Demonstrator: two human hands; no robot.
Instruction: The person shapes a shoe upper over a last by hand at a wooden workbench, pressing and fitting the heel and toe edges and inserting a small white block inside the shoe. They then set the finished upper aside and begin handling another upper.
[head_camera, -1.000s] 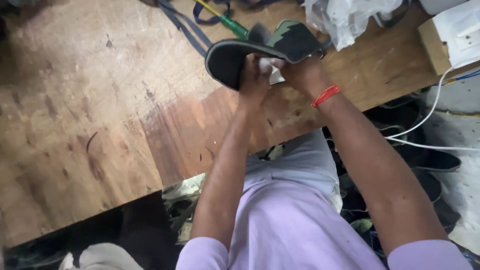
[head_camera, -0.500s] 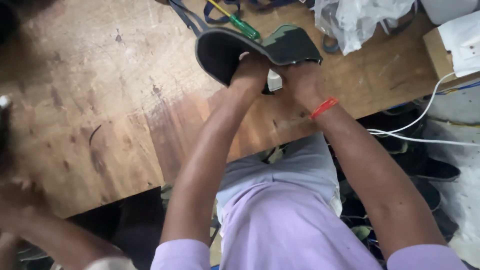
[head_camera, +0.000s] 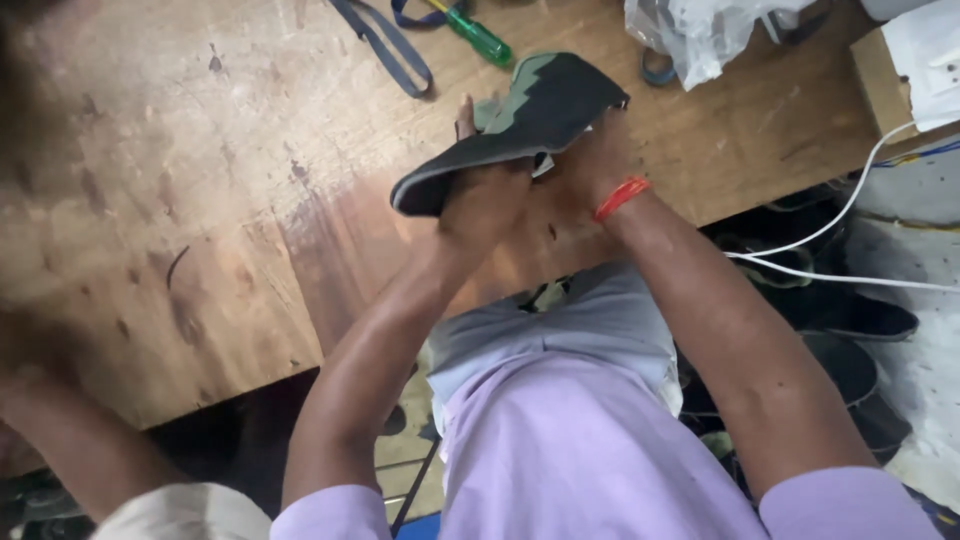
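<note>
A dark shoe upper with a black and olive-green patterned side is held above the wooden workbench. My left hand grips it from below near its toe end. My right hand, with a red thread band on the wrist, holds the heel end, its fingers mostly hidden behind the shoe. A bit of white material shows between my hands under the shoe.
A green-handled screwdriver and dark blue straps lie at the bench's far edge. A clear plastic bag and a cardboard box sit far right. White cables hang off the bench. Another person's arm is at bottom left. Shoes lie on the floor to the right.
The shoe has tilted, its toe end now lower and left. The view shifted. Another person's arm has come in at bottom left.
</note>
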